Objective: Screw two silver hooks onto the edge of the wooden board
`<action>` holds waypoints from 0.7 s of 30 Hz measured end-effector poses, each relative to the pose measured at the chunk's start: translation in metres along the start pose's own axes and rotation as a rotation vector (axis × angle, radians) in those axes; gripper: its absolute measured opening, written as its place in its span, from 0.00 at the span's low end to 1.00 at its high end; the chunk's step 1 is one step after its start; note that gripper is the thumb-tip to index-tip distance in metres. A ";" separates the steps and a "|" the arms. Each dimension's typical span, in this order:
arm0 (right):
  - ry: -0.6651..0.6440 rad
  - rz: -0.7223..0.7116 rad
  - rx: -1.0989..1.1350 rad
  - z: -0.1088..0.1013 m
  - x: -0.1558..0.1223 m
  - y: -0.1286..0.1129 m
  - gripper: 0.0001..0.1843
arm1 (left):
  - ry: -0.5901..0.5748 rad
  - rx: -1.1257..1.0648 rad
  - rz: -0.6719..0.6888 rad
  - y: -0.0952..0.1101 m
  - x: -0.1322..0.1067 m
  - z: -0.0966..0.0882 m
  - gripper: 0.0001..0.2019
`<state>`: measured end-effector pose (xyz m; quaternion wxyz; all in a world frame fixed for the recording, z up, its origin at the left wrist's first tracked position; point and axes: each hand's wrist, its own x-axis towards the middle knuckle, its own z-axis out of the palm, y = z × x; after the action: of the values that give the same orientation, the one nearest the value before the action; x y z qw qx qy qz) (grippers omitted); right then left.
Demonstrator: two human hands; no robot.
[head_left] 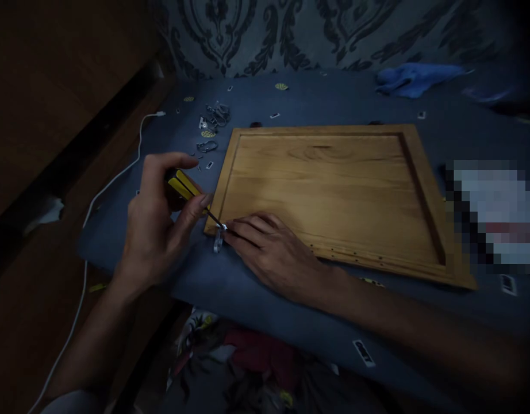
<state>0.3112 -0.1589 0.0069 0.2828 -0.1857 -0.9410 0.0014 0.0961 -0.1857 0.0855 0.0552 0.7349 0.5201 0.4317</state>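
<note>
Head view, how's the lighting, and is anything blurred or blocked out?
In the head view, light is dim and the corners sink almost to black; the panel shows clearly there, with a soft shadow above the right hand; also in the head view, small detail at the screwdriver's tip is hard to make out, and a pixelated patch hides something at right.

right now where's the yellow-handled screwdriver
The left hand holds the yellow-handled screwdriver left of centre in the head view, tip at the near left corner of the wooden panel.
</note>
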 end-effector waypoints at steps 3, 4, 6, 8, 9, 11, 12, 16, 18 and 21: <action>0.016 -0.002 0.007 0.000 0.000 0.000 0.17 | -0.021 -0.019 -0.004 -0.001 0.003 -0.003 0.16; 0.016 -0.002 0.010 0.000 -0.001 -0.001 0.17 | -0.026 -0.022 -0.010 -0.001 0.003 -0.003 0.16; -0.002 0.003 0.010 0.001 -0.001 -0.001 0.17 | -0.033 -0.032 -0.010 0.000 0.003 -0.003 0.16; -0.016 0.008 0.009 0.001 -0.001 -0.001 0.18 | -0.054 -0.049 0.000 0.002 0.003 -0.003 0.17; -0.017 0.009 0.012 0.001 -0.001 -0.001 0.18 | -0.059 -0.054 0.011 0.004 0.002 -0.003 0.17; -0.006 0.005 0.026 0.001 -0.002 0.000 0.18 | -0.008 -0.029 0.030 0.006 0.001 -0.004 0.16; 0.003 0.003 0.037 0.001 -0.002 0.000 0.18 | 0.053 -0.001 0.051 0.006 0.000 -0.006 0.15; 0.036 -0.012 0.056 0.001 -0.002 0.000 0.17 | 0.316 0.195 0.057 0.005 -0.005 -0.013 0.14; 0.037 -0.004 0.048 0.002 -0.002 0.000 0.18 | 0.325 0.257 0.018 0.001 -0.007 -0.014 0.15; 0.028 0.012 0.028 0.001 -0.002 -0.001 0.18 | 0.317 0.235 0.073 -0.005 -0.010 -0.011 0.17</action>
<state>0.3116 -0.1601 0.0048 0.2986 -0.1872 -0.9357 0.0134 0.0842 -0.1955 0.0835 -0.1292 0.6776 0.5422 0.4798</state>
